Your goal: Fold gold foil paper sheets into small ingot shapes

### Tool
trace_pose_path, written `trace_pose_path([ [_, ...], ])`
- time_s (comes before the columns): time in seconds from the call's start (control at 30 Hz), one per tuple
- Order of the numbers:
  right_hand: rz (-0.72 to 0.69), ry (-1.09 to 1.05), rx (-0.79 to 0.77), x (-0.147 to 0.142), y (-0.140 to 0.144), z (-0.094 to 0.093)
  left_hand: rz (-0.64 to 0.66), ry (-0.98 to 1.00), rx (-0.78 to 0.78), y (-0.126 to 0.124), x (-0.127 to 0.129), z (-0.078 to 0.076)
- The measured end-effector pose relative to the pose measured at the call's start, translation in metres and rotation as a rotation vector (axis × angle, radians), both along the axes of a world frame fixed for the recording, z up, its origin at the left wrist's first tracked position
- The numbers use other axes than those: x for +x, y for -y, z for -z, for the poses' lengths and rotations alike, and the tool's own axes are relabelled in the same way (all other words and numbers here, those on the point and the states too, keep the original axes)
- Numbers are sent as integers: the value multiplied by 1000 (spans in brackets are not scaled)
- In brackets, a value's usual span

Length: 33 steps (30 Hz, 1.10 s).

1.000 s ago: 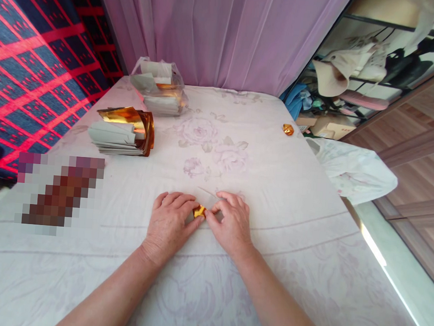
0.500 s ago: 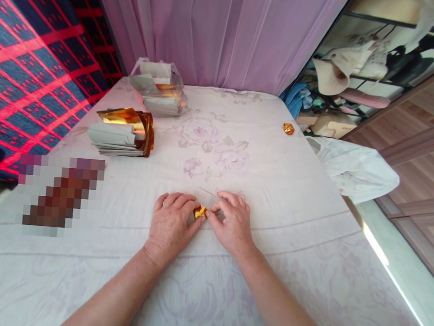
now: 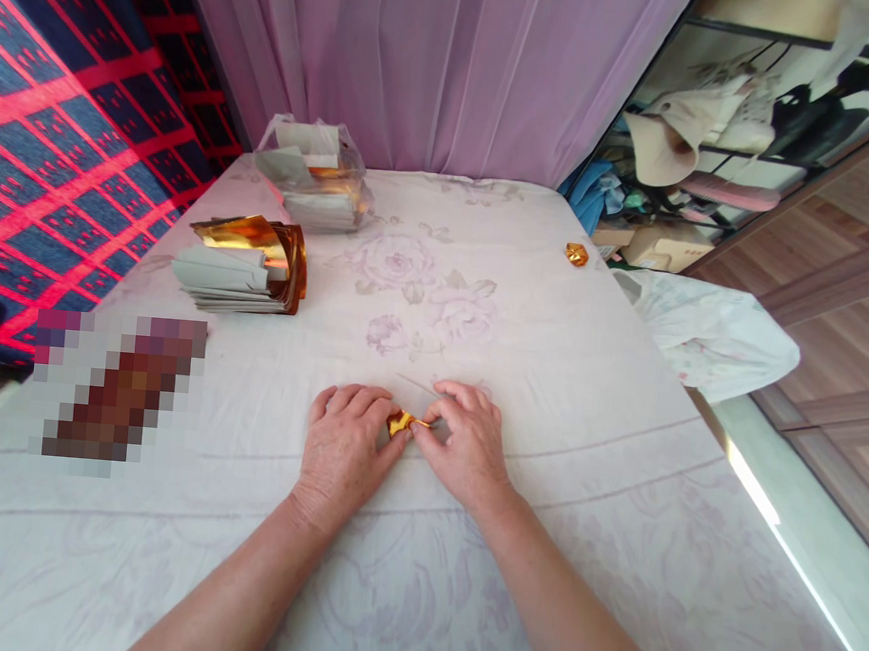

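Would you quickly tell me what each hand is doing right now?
Left hand: closed, pinching the gold foil piece.
Right hand: closed, pinching the same piece.

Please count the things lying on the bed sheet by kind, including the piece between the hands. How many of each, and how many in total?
Small folded gold foil pieces: 2
Loose stacks of foil sheets: 1
Plastic bags of sheets: 1
Total: 4

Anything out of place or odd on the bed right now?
One folded gold piece lies alone near the bed's far right edge, apart from the gold paper stack. Both hands, left hand and right hand, pinch another gold piece.
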State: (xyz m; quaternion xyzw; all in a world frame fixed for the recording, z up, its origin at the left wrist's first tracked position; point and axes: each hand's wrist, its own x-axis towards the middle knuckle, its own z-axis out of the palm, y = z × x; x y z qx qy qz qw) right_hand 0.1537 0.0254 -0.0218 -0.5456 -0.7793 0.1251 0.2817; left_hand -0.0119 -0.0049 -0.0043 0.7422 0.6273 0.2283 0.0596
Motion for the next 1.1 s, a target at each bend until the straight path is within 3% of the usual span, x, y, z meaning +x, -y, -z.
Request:
trace_pose_path([
  [0.67, -145, -46, -56, 15, -8, 2, -19, -1, -30, 2, 0, 2],
  [0.9, -84, -11, -50, 7, -4, 1, -15, -2, -55, 2, 0, 1],
  [1.1, -128, -41, -114, 11, -7, 1, -24, 8, -90, 3, 0, -2],
])
